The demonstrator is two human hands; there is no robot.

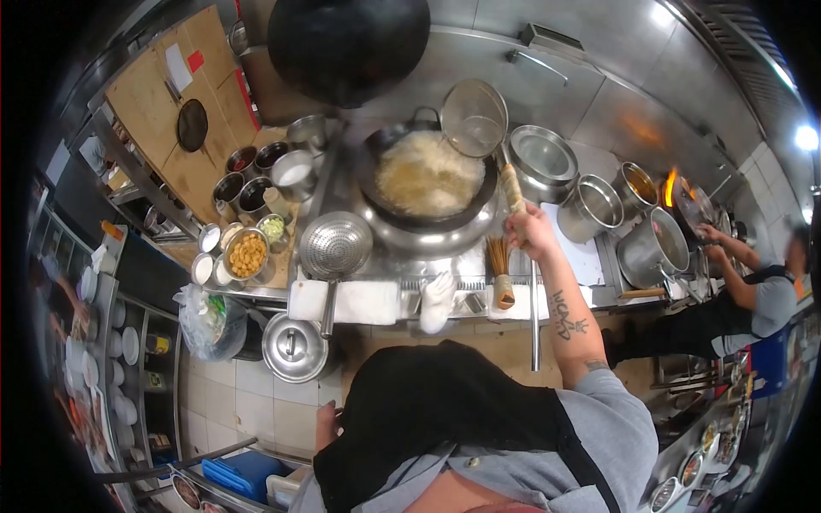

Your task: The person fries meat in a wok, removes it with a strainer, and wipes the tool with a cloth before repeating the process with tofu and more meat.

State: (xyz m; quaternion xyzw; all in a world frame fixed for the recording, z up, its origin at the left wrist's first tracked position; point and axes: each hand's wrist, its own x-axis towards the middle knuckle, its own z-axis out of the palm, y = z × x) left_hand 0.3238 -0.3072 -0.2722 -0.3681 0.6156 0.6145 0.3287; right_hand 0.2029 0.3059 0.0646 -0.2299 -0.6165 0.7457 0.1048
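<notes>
My right hand (530, 231) is closed round the wrapped handle of a fine-mesh skimmer (475, 118). The skimmer's round head is raised over the right rear rim of the wok (369, 175). Pale, foaming oil (428, 175) bubbles in the wok. Below my right hand a metal rod (535, 321) juts past the stove's front edge. A bamboo wok brush (500, 274) stands just left of that hand. Low at my left side, my left hand (327, 425) hangs partly behind the black apron; its fingers are mostly hidden.
A perforated ladle (335, 248) and white cloth (438, 303) lie along the front edge. Seasoning pots and a bowl of golden pieces (248, 255) stand left. Steel pots (592, 208) stand right, where a co-worker (753, 291) handles a flaming wok. A lidded pot (295, 348) sits below.
</notes>
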